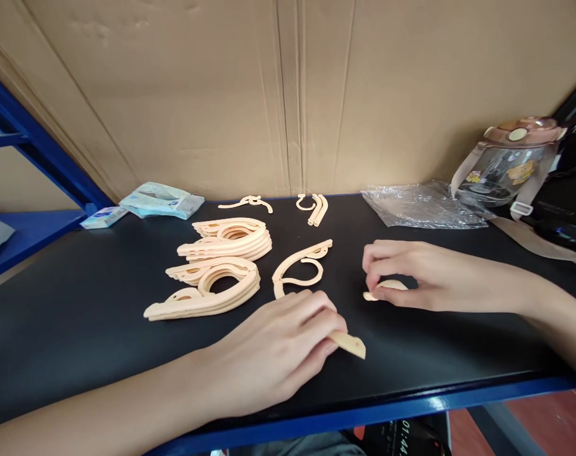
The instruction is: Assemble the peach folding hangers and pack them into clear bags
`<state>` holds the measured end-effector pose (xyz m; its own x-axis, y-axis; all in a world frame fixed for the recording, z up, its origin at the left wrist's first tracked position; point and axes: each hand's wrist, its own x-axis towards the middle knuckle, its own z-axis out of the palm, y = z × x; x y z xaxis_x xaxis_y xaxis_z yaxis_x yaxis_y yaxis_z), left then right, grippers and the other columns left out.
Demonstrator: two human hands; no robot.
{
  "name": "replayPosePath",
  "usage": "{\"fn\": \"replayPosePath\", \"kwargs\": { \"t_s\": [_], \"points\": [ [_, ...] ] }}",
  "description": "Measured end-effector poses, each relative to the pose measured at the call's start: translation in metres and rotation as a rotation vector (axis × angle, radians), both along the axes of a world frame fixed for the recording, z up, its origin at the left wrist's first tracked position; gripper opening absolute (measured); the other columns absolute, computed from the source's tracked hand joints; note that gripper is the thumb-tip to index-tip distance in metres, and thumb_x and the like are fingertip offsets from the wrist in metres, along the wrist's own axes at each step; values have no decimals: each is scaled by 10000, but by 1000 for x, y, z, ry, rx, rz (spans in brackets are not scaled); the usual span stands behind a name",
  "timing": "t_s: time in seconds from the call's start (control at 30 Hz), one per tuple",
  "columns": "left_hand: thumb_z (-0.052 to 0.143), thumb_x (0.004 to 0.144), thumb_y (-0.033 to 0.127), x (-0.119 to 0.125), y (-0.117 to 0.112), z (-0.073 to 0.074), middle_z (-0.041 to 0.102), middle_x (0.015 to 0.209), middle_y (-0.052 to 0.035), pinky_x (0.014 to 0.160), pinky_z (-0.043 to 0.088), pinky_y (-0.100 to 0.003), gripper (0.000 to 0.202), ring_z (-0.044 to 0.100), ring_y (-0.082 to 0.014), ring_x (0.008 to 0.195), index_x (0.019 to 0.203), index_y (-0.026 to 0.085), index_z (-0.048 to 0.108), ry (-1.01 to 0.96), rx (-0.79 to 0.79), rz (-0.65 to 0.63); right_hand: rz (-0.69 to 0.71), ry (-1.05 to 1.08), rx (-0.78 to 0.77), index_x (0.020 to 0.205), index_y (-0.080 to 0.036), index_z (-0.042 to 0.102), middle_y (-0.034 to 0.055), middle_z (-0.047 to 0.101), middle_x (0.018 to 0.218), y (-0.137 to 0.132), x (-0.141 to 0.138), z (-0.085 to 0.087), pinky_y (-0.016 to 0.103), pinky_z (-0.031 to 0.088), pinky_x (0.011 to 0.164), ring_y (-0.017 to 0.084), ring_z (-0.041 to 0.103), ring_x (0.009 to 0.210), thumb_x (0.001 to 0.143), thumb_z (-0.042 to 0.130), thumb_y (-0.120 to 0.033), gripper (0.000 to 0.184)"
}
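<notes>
Beige plastic folding hanger parts lie on the black tabletop. My left hand (295, 345) is closed around a hanger arm (352, 344), whose flat end with a small hole sticks out past the fingers. My right hand (411, 275) pinches a second beige hanger piece (392, 285) low over the tabletop; the fingers cover much of it. Just beyond my left hand lies a hanger (288, 261) with its hook to the right, its lower part hidden. Two stacks of folded hangers, a nearer stack (221, 297) and a farther stack (240, 239), lie to the left.
Along the back are a loose hanger piece (247, 201), a hook (305, 202) and two arms (318, 210). A tissue pack (162, 199) stands back left. Clear plastic bags (425, 204) and a strapped water bottle (504, 166) occupy the back right. Cardboard (212, 95) walls the rear.
</notes>
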<state>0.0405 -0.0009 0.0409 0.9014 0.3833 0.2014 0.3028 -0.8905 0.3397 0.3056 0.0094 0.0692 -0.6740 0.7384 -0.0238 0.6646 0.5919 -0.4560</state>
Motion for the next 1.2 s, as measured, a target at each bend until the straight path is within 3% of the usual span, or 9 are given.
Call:
{"fn": "replayPosePath", "kwargs": {
  "t_s": [0.07, 0.13, 0.23, 0.5, 0.73, 0.83, 0.97, 1.2],
  "points": [
    [372, 977, 161, 0, 2, 1, 606, 940, -28, 733, 451, -265, 162, 581, -150, 814, 1003, 193, 528, -24, -55, 69, -21, 66, -28, 853, -207, 586, 5, 612, 834, -2, -6, -2, 258, 407, 678, 143, 571, 755, 941, 479, -342, 194],
    [381, 967, 170, 0, 3, 2, 611, 873, -4, 676, 431, -261, 121, 576, -145, 746, 979, 202, 497, -40, -80, 129, -42, 129, -149, 883, -212, 531, -31, 592, 735, -4, -10, -3, 235, 390, 604, 119, 545, 644, 957, 454, -333, 161],
    [421, 980, 223, 1, 4, 0, 630, 831, 21, 654, 415, -255, 73, 590, -142, 728, 961, 211, 491, -33, -121, 148, -30, 174, -275, 890, -216, 501, -63, 555, 642, -7, -16, -4, 211, 361, 536, 96, 504, 547, 967, 437, -345, 163],
    [476, 986, 281, 3, 6, -3, 671, 896, 30, 685, 418, -252, 58, 638, -143, 804, 968, 226, 481, -32, -173, 155, 8, 94, -229, 904, -217, 514, -64, 543, 628, -12, -22, -2, 213, 333, 522, 91, 476, 538, 985, 384, -343, 198],
    [480, 979, 249, 2, 7, -9, 647, 975, 9, 737, 454, -259, 72, 635, -142, 854, 1029, 229, 528, -101, -214, 188, 34, 62, -322, 804, -210, 513, -30, 588, 703, -14, -21, -1, 256, 399, 663, 118, 524, 661, 1015, 285, -335, 336],
    [507, 961, 202, 3, 9, -11, 653, 1026, 15, 788, 468, -254, 146, 647, -137, 927, 1098, 238, 544, -132, -254, 195, -23, 120, -415, 806, -212, 499, -54, 525, 619, -14, -20, -2, 248, 404, 617, 107, 497, 586, 1015, 290, -400, 350],
    [514, 967, 234, 3, 9, -10, 641, 977, 5, 764, 469, -252, 171, 636, -135, 881, 1121, 237, 586, -137, -224, 176, -118, 138, -481, 835, -211, 494, -90, 431, 509, -14, -21, -4, 224, 363, 503, 83, 418, 452, 1014, 297, -393, 323],
    [496, 974, 237, 3, 9, -7, 634, 937, 0, 737, 465, -237, 122, 616, -127, 837, 991, 218, 616, -143, -214, 179, -106, 176, -451, 804, -199, 528, -66, 432, 610, -14, -23, -5, 223, 326, 531, 82, 398, 546, 998, 352, -350, 302]
  ]
}}
